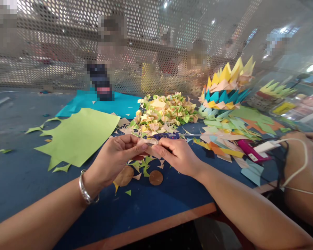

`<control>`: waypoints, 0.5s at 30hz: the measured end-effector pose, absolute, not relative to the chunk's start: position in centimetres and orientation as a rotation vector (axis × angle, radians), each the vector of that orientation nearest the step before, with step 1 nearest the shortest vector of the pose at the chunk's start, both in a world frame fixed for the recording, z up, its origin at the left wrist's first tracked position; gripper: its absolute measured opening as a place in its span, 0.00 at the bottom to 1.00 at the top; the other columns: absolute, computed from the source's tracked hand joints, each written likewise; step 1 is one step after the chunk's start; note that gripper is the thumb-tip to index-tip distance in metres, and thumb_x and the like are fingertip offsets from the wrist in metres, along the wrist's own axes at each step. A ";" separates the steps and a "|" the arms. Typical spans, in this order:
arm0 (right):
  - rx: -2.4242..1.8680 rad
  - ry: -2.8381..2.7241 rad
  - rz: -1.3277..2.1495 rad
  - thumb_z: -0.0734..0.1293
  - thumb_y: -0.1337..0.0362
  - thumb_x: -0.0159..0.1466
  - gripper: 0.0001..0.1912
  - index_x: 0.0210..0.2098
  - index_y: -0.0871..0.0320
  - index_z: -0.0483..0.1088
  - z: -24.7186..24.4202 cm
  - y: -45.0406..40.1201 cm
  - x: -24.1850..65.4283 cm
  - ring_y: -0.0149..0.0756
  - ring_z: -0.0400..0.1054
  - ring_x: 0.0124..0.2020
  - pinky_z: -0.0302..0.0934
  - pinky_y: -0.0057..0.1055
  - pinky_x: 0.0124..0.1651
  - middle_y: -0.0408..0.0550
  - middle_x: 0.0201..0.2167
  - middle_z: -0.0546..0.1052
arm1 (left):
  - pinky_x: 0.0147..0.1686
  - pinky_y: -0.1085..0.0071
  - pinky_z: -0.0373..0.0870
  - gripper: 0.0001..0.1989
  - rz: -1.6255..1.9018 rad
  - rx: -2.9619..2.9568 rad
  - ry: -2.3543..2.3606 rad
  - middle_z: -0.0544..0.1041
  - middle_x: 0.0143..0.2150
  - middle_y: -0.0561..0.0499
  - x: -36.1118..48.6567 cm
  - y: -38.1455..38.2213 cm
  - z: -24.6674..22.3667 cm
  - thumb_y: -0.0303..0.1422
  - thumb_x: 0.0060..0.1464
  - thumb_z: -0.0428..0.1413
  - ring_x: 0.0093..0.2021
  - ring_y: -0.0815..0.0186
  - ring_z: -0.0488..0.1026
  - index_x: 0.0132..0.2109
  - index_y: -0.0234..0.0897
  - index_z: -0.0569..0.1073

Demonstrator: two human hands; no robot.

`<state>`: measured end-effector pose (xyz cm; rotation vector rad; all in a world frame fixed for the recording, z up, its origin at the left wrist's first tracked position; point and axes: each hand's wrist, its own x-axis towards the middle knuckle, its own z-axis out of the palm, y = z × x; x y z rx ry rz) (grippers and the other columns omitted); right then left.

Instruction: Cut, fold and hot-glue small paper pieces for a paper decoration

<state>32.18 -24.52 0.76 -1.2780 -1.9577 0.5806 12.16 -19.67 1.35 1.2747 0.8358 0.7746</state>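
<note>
My left hand [117, 152], with a silver bangle at its wrist, pinches a small pale pink paper piece [149, 142] between thumb and fingers. The thumb and fingers of my right hand [178, 154] close on the other side of the same piece. Just behind my right fingers lies a dark blue object with a thin, shiny shaft [193, 134]; its kind is unclear. Below my hands, two brown discs [155, 177] rest on the blue table among green and pink scraps. A heap of small curled paper pieces [167, 113] sits beyond my fingertips.
A cut green sheet [86, 135] lies left, before a turquoise sheet [130, 106]. Stacked zigzag paper strips [224, 93] stand at right rear, above loose offcuts. A magenta power adapter [251, 151] with a white cable lies near another person's arm [298, 166]. Perforated panel [75, 45] behind.
</note>
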 end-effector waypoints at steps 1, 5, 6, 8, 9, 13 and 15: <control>-1.272 -1.959 0.577 0.62 0.55 0.71 0.21 0.24 0.56 0.60 0.8 -24.5 32.2 0.25 0.53 0.20 0.46 0.27 0.24 0.37 0.18 0.59 | 0.35 0.70 0.74 0.11 0.773 1.274 0.835 0.81 0.31 0.48 12.2 -19.7 1.3 0.38 0.50 0.68 0.31 0.65 0.76 0.31 0.36 0.78; -1.249 -1.965 0.557 0.62 0.55 0.71 0.21 0.24 0.56 0.61 0.7 -24.6 32.2 0.24 0.52 0.20 0.45 0.27 0.24 0.36 0.17 0.59 | 0.35 0.71 0.75 0.11 0.762 1.275 0.828 0.82 0.31 0.47 12.2 -19.6 1.4 0.39 0.50 0.68 0.31 0.65 0.77 0.30 0.36 0.78; -1.252 -1.965 0.555 0.62 0.55 0.71 0.21 0.24 0.56 0.61 0.7 -24.6 32.2 0.24 0.52 0.20 0.45 0.28 0.24 0.36 0.17 0.59 | 0.35 0.71 0.75 0.11 0.763 1.276 0.824 0.81 0.30 0.47 12.2 -19.6 1.4 0.39 0.50 0.68 0.31 0.66 0.76 0.30 0.36 0.78; -1.264 -1.965 0.558 0.62 0.55 0.71 0.21 0.24 0.57 0.61 0.7 -24.6 32.2 0.24 0.53 0.20 0.46 0.27 0.24 0.36 0.17 0.59 | 0.34 0.71 0.74 0.11 0.766 1.283 0.822 0.81 0.30 0.48 12.2 -19.6 1.3 0.39 0.49 0.68 0.30 0.66 0.76 0.30 0.36 0.78; -1.270 -1.965 0.560 0.62 0.55 0.71 0.21 0.24 0.57 0.61 0.7 -24.6 32.2 0.24 0.53 0.20 0.46 0.27 0.24 0.36 0.17 0.59 | 0.34 0.71 0.74 0.11 0.767 1.289 0.823 0.81 0.29 0.48 12.2 -19.6 1.3 0.38 0.49 0.68 0.30 0.66 0.76 0.30 0.36 0.78; -1.275 -1.977 0.566 0.61 0.54 0.71 0.21 0.24 0.56 0.60 0.8 -24.6 32.3 0.24 0.55 0.19 0.47 0.27 0.24 0.37 0.17 0.59 | 0.33 0.71 0.75 0.11 0.758 1.306 0.832 0.80 0.29 0.49 12.1 -19.6 1.1 0.39 0.48 0.68 0.30 0.66 0.76 0.30 0.36 0.78; -1.277 -1.988 0.564 0.61 0.54 0.72 0.22 0.24 0.56 0.59 0.8 -24.6 32.3 0.24 0.55 0.19 0.47 0.27 0.24 0.37 0.17 0.58 | 0.33 0.71 0.75 0.12 0.748 1.296 0.832 0.80 0.29 0.48 12.1 -19.6 1.1 0.40 0.48 0.68 0.29 0.66 0.76 0.30 0.36 0.78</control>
